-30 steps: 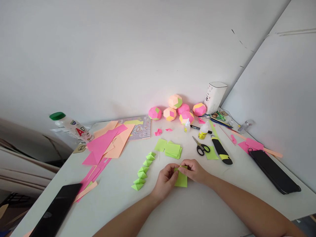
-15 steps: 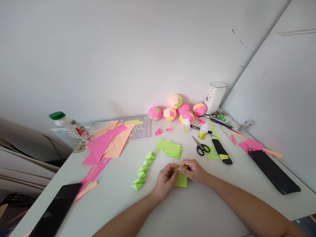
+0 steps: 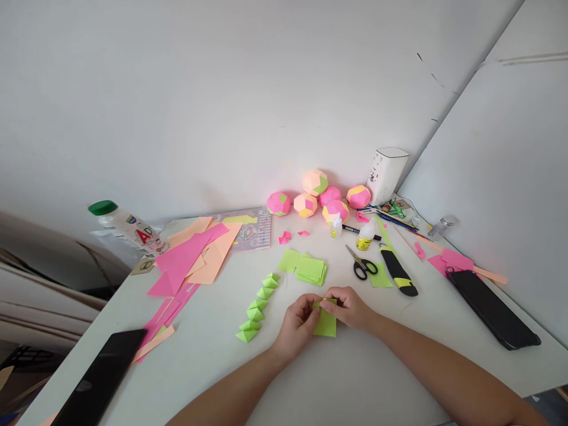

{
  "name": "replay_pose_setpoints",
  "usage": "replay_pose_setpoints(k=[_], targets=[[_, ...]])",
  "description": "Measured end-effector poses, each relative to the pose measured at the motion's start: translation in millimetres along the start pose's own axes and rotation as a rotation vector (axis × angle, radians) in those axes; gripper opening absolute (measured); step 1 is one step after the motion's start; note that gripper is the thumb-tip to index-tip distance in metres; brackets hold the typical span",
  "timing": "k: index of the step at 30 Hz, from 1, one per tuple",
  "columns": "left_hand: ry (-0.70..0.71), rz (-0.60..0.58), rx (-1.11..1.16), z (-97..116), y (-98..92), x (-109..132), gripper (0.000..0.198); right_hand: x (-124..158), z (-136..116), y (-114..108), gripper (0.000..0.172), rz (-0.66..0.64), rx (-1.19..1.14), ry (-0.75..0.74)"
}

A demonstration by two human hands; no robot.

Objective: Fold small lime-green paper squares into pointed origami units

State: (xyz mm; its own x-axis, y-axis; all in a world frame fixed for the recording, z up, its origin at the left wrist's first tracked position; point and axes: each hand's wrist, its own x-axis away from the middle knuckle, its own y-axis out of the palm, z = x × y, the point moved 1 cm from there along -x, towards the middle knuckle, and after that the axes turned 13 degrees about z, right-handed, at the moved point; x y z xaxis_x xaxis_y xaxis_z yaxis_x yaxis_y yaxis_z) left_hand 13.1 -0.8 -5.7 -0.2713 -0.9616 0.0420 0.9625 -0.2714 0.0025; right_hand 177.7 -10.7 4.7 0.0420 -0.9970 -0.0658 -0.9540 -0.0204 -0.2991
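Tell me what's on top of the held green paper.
The left hand and right hand overlap the upper part of the green paper; whatever they cover there is hidden.

It's a craft desk in the corner of a room, quite possibly at home: white table [image 3: 213,367] pushed up to pale walls [image 3: 222,106], and look at the spread, scissors [image 3: 361,261], squeeze bottles [image 3: 364,239], a black-and-yellow cutter [image 3: 398,269], loose pink paper [image 3: 189,254] on the left, and there, faceted paper balls [image 3: 305,205] clustered at the back, a green sheet [image 3: 327,325] up front, a green-capped drinks bottle [image 3: 133,231] sharing the table too
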Motion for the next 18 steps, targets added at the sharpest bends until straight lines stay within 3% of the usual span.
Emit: replay_pose_setpoints(k=[18], targets=[[-0.003, -0.007, 0.003, -3.4, -0.6, -0.3, 0.026, -0.5, 1.5, 0.3, 0.027, 0.001, -0.007, -0.008]])
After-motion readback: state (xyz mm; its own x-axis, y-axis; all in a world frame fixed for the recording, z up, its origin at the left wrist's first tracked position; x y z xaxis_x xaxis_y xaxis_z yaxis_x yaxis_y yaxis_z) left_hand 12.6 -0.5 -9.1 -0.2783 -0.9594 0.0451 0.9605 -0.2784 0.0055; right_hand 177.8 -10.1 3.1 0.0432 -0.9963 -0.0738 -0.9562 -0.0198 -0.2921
